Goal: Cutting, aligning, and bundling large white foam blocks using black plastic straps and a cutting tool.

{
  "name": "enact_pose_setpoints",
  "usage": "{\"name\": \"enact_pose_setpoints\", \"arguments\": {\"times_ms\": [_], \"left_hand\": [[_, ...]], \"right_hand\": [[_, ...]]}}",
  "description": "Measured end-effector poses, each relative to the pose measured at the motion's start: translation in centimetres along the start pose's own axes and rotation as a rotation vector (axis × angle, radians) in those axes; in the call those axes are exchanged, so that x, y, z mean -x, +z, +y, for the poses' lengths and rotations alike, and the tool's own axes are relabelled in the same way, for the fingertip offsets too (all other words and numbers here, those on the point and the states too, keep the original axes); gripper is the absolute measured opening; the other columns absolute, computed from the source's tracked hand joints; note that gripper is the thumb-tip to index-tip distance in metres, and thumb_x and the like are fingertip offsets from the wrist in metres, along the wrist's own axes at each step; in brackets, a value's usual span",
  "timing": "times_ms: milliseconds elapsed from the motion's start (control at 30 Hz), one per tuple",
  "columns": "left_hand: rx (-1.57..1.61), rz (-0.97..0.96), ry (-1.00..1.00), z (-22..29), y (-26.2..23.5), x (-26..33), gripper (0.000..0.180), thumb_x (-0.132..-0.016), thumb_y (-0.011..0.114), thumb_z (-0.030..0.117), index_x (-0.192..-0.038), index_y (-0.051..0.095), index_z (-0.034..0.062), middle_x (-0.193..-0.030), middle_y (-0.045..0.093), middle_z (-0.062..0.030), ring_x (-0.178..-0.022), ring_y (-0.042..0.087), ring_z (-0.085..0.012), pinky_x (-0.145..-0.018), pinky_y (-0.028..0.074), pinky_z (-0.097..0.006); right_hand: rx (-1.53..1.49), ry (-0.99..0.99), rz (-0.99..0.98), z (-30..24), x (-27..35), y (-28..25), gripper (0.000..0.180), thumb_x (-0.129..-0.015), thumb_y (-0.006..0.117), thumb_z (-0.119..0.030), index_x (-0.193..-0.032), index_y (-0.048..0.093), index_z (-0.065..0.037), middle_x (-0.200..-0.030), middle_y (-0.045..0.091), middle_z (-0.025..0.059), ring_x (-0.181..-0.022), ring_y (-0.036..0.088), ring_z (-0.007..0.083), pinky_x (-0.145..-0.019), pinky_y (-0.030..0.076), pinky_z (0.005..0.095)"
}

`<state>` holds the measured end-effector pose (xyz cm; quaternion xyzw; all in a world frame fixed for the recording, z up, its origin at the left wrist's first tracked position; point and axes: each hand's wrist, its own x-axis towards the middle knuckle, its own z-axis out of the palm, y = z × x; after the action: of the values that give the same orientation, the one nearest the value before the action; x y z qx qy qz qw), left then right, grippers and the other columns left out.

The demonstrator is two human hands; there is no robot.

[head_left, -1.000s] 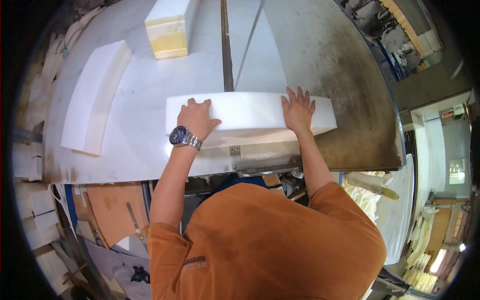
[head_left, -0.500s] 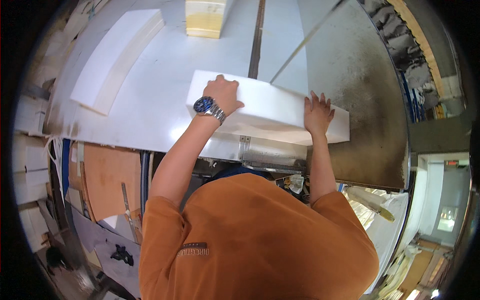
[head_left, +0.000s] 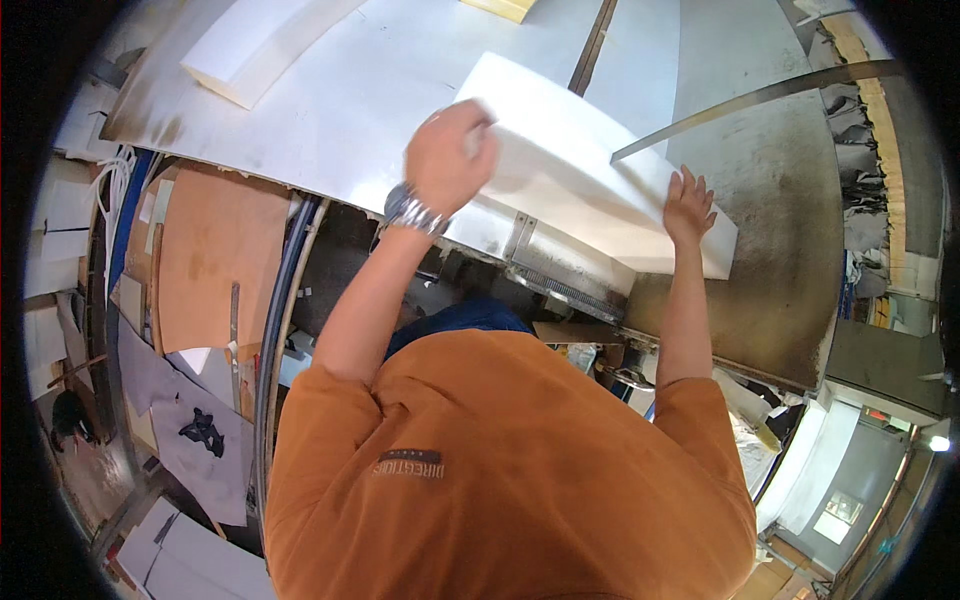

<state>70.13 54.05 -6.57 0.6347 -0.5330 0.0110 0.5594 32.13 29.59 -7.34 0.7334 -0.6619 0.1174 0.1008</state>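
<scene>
A long white foam block (head_left: 565,125) lies at a slant on the pale metal table (head_left: 350,130). My right hand (head_left: 690,207) rests on the block's right end, its fingers spread and the palm flat. Beside the left end, my left hand (head_left: 450,160) is somewhat blurred, its fingers bent and its thumb apart from them. Nothing shows in its grasp, and whether it touches the block is unclear. A thin metal blade (head_left: 740,112) crosses from the upper right and meets the block's top between my hands.
Another long white foam piece (head_left: 245,50) lies at the table's far left, and a yellowish block (head_left: 500,8) shows at the top edge. A dark slot (head_left: 593,48) runs across the table. Below the left edge stand brown boards (head_left: 220,250). A toothed metal strip (head_left: 570,295) lines the near edge.
My left hand has come off the block's top toward its near left side. The view has turned, so the block appears more slanted. My right hand stays on the right end.
</scene>
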Motion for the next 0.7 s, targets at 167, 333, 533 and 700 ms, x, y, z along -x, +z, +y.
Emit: {"name": "enact_pose_setpoints", "arguments": {"times_ms": [167, 333, 533, 700], "left_hand": [[-0.311, -0.396, -0.368, -12.1, 1.8, 17.9, 0.025, -0.088, 0.065, 0.016, -0.110, 0.068, 0.0067, -0.104, 0.071, -0.0180, -0.099, 0.068, -0.0386, -0.088, 0.055, -0.050], [-0.667, -0.700, -0.075, -16.1, 7.2, 28.0, 0.043, -0.088, 0.072, 0.019, -0.128, 0.063, 0.0068, -0.134, 0.064, -0.0182, -0.133, 0.057, -0.0356, -0.119, 0.038, -0.054], [-0.670, -1.041, -0.335, -17.6, 9.4, 28.9, 0.051, -0.085, 0.074, 0.021, -0.134, 0.061, 0.0083, -0.139, 0.061, -0.0166, -0.137, 0.054, -0.0335, -0.125, 0.029, -0.051], [-0.710, -0.984, -0.326, -16.3, 9.8, 29.3, 0.047, -0.089, 0.068, 0.020, -0.134, 0.061, 0.0078, -0.141, 0.060, -0.0162, -0.139, 0.051, -0.0332, -0.125, 0.029, -0.048]], "right_hand": [[-0.016, -0.020, -0.011, 0.3, -0.3, 0.3, 0.061, -0.107, 0.031, -0.064, -0.159, 0.041, -0.035, -0.171, 0.029, 0.0139, -0.158, 0.020, 0.0445, -0.123, 0.014, 0.0707], [-0.019, -0.017, -0.006, 0.0, 0.4, -0.3, 0.061, -0.107, 0.032, -0.064, -0.159, 0.043, -0.034, -0.170, 0.031, 0.0164, -0.156, 0.021, 0.0488, -0.121, 0.016, 0.0730], [-0.041, -0.048, -0.011, -0.3, 1.3, -0.8, 0.063, -0.107, 0.032, -0.062, -0.159, 0.043, -0.029, -0.169, 0.032, 0.0182, -0.156, 0.021, 0.0496, -0.120, 0.015, 0.0737], [-0.071, -0.030, -0.007, 0.5, 1.7, -0.8, 0.063, -0.107, 0.032, -0.061, -0.160, 0.042, -0.029, -0.170, 0.030, 0.0182, -0.158, 0.018, 0.0477, -0.122, 0.011, 0.0721]]}}
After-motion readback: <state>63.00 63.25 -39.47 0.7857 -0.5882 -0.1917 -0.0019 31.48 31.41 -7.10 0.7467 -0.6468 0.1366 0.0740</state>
